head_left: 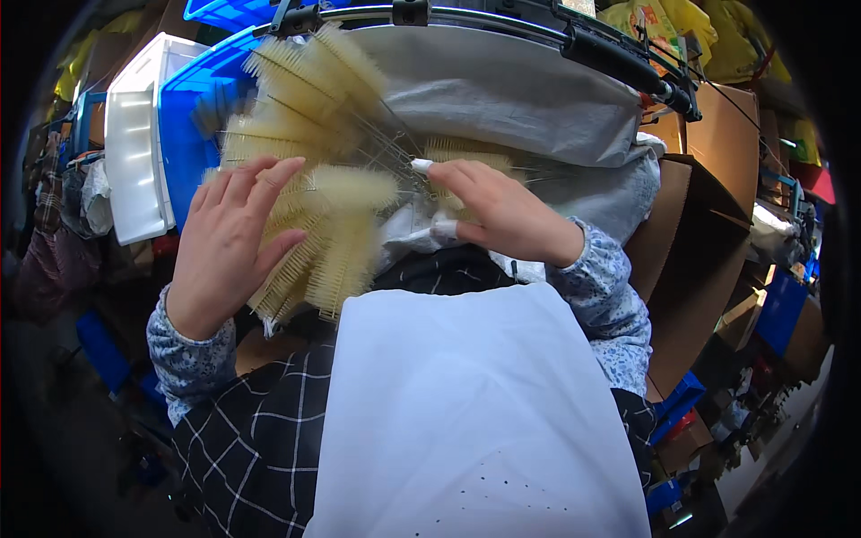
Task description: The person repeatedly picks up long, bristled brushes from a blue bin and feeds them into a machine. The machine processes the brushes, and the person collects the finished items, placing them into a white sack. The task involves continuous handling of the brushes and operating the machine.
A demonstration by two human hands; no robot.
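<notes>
A heap of bottle brushes (pixel 354 190) with cream bristles and twisted wire handles lies in front of me, the bristle ends fanned to the left. My left hand (pixel 224 242) is over the left side of the heap, fingers apart; I cannot tell whether it touches the bristles. Over the wire handles, my right hand (pixel 502 208) reaches in from the right. Its index finger and thumb have white coverings on their tips and are spread apart, with nothing visible between them. More bristles show partly behind the right hand.
Grey-white sheeting (pixel 511 94) lies under and behind the brushes. A blue bin (pixel 175 125) and a white bin (pixel 139 134) stand at the left. A metal bar (pixel 502 22) crosses the far edge. Open cardboard boxes (pixel 722 152) stand right. White cloth (pixel 475 403) covers my lap.
</notes>
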